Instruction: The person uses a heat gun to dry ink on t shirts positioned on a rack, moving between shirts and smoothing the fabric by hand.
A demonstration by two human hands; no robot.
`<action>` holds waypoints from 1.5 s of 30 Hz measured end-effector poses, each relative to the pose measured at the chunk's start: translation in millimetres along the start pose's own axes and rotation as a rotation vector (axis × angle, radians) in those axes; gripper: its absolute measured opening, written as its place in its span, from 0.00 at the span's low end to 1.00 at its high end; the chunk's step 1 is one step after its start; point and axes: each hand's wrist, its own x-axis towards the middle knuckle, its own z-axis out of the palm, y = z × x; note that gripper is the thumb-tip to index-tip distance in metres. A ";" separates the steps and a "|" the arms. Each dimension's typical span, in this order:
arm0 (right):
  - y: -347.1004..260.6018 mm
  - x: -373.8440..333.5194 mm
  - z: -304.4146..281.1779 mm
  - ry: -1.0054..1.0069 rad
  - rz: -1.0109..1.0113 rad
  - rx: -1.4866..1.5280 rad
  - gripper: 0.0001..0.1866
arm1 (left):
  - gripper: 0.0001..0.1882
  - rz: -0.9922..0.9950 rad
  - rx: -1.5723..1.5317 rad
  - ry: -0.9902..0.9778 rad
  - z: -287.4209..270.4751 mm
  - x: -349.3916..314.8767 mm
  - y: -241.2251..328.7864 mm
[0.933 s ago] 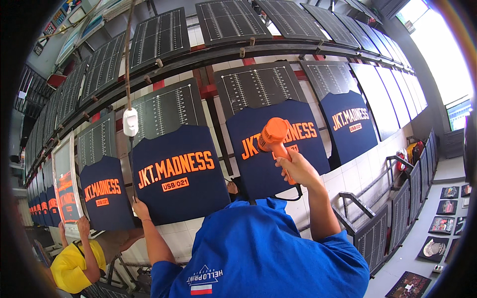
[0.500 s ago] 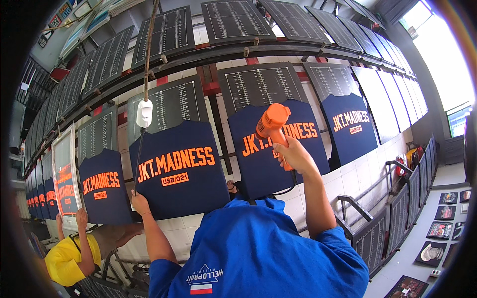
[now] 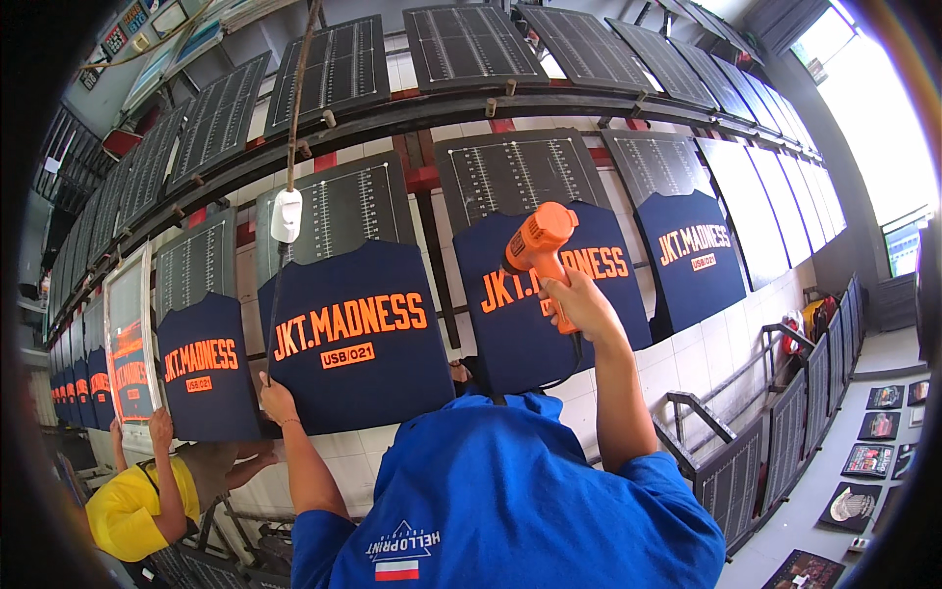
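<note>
Across the head view, my right grip [image 3: 581, 306] holds an orange dryer [image 3: 543, 236] over a navy shirt [image 3: 505, 353] on a dark board [image 3: 520, 169]. My left grip [image 3: 279, 401] sits at the lower left of a second navy shirt [image 3: 343, 395], by a hanging cord [image 3: 298, 108]; I am unable to tell whether it pinches either.

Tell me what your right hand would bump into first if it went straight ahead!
Probably the navy shirt behind the orange blower that the right hand holds. The blower would touch it first, though the gap is hard to judge.
</note>
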 end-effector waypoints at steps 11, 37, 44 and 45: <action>-1.7 1.5 5.4 -0.041 -0.005 -0.040 0.13 | 0.40 -0.018 -0.025 -0.025 -5.6 -4.2 5.5; 9.7 -35.1 -1.0 -0.194 0.068 -0.156 0.15 | 0.39 -0.071 -0.033 -0.063 7.0 6.5 -4.6; -1.8 -37.7 2.7 -0.233 0.088 -0.209 0.15 | 0.39 -0.078 -0.054 -0.050 0.8 0.8 1.6; -0.7 -37.9 1.2 -0.246 0.096 -0.230 0.15 | 0.38 -0.080 -0.063 -0.051 -2.5 -3.9 7.0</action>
